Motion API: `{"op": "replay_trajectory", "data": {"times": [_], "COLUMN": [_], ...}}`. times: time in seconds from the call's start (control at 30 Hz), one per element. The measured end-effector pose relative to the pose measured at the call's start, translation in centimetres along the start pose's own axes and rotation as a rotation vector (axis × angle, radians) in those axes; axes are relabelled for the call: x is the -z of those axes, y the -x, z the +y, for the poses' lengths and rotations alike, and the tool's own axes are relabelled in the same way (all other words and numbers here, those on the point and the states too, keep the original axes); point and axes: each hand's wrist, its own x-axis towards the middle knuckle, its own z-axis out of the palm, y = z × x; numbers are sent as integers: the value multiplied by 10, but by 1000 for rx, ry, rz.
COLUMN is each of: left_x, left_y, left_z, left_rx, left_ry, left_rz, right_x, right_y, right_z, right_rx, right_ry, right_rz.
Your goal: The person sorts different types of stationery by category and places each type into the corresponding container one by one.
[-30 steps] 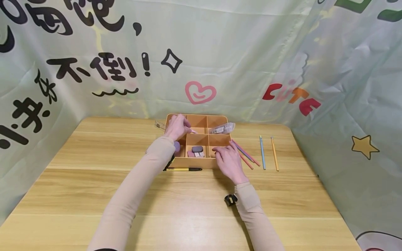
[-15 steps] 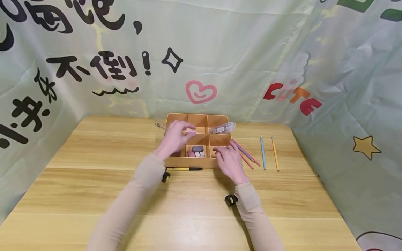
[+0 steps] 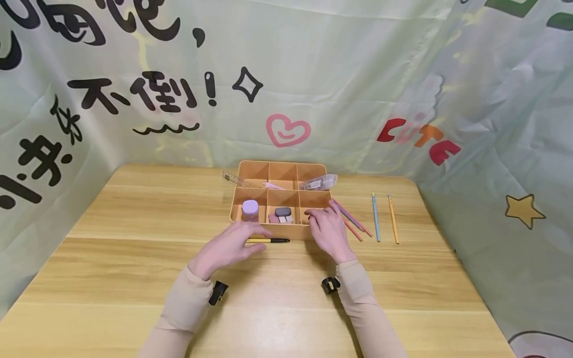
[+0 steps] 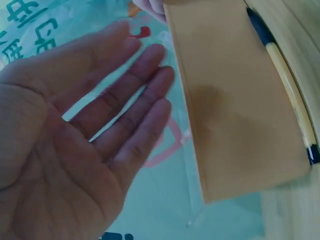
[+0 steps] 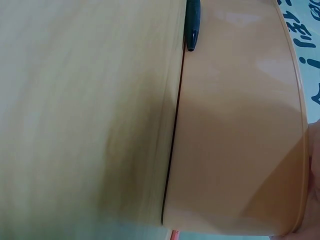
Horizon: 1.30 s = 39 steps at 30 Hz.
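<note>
We see that the left hand (image 3: pixel 230 248) has come away from the organiser box (image 3: pixel 286 231) during the last second. Half a second ago it was above the back row, with a small pink item (image 3: pixel 273 186) at its fingertips. Now this item lies in the back middle compartment, and the hand is in front of the box, near the yellow and black pen (image 3: pixel 275 240). Its fingers are relaxed, almost straight, and they hold nothing, as the left wrist view also confirms. From this we judge that the placing of the pink item is finished and that this hand is free. The right hand (image 3: pixel 330 231) has kept its place: its fingers bend over the front right corner, and it seems to us that they grip the box to steady it.

The box stands on the desk (image 3: pixel 268 308), close to the far edge. It is orange-tan, with smooth walls, rounded corners and six compartments in two rows. A purple-topped container (image 3: pixel 250 211) stands in the front left one, and a clear package (image 3: pixel 319 182) sticks out over the rim at the back right. Of the pink item we see only a narrow, pale piece near the divider; whether it leans there, we cannot tell.
</note>
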Motion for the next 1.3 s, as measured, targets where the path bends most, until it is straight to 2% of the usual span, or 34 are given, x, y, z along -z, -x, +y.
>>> {"op": "replay_trajectory", "data": {"times": [0.2,0.33,0.43,0.77,1.03,1.3], "left_x": [-2,-4,-6,-9,-10,-12], "left_y": [6,8,8,4,13,14], "left_z": [-7,-7,-7,-11,-8,-11], "left_rx": [96,172,219,252,327,331], "left_ry": [-91,-90,-68,-85,-143,-166], "left_rz": [-62,-147,-178,-180,-140,-118], "right_x": [0,0,0,0,0,-1], "right_y": [1,2,2,2,1,0], "right_z": [1,1,0,2,2,3], "right_rx": [1,0,-4,-11,0,4], "right_ry": [3,-1,-9,-13,0,-2], "right_rz": [-4,-11,-12,-3,1,13]}}
